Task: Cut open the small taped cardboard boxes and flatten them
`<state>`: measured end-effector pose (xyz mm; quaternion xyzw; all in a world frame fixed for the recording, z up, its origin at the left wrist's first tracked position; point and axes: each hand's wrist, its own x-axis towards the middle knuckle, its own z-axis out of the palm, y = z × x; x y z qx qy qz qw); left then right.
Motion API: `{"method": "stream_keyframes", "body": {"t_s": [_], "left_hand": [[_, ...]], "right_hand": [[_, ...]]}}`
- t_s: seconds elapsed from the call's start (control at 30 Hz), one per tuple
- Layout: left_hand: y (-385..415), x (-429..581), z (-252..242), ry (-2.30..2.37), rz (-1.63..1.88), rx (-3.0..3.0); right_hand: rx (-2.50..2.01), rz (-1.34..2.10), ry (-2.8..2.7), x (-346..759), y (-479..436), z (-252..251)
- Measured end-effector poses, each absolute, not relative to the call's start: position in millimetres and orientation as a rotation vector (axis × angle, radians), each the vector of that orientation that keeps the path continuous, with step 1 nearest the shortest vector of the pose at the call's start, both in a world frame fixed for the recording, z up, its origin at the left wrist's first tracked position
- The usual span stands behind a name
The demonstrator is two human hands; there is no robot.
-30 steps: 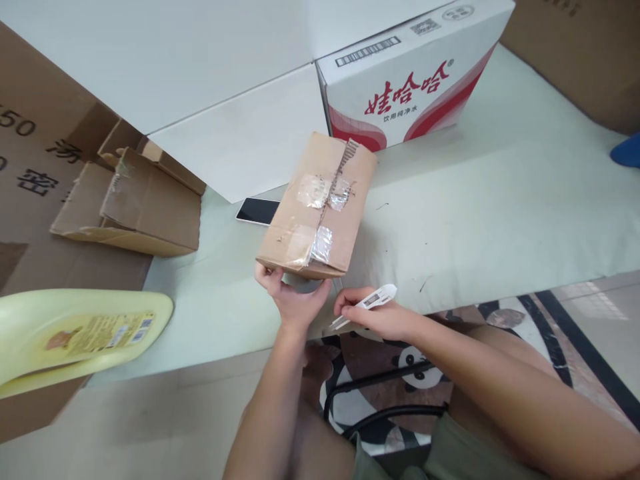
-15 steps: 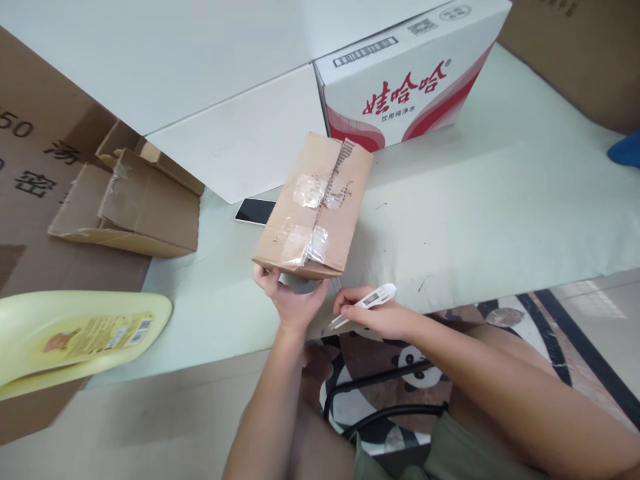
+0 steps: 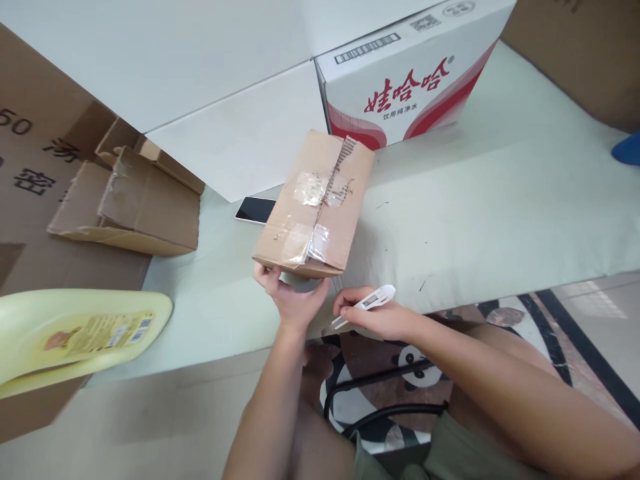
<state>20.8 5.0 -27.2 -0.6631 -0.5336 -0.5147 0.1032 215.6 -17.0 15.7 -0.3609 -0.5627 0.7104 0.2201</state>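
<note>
A small cardboard box [image 3: 320, 200], sealed with wrinkled clear tape and its contents hidden, rests on the pale green mat [image 3: 500, 200]; the left hand [image 3: 293, 303] has its grip clamped on the box's near end. Just right of that end, the right hand [image 3: 380, 320] has its grip closed around a slim white plastic cutter [image 3: 373, 300]; behind the box stands a glossy white carton [image 3: 405, 73] with red print, and a black phone [image 3: 255, 210] lies flat at the box's left.

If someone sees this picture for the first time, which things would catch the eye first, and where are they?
Probably the taped cardboard box in the middle of the pale surface, its near end gripped by the left hand. Next come the white tool held in the right hand beside it, and the white carton with red characters behind the box.
</note>
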Motion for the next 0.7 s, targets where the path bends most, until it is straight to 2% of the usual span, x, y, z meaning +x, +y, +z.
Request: {"method": "stream_keyframes", "body": {"t_s": [0.7], "left_hand": [[6.2, 21.2, -28.1, -1.568, -1.506, -1.965]], "right_hand": [[-1.017, 1.912, -1.687, 212.4, -24.9, 9.1]]}}
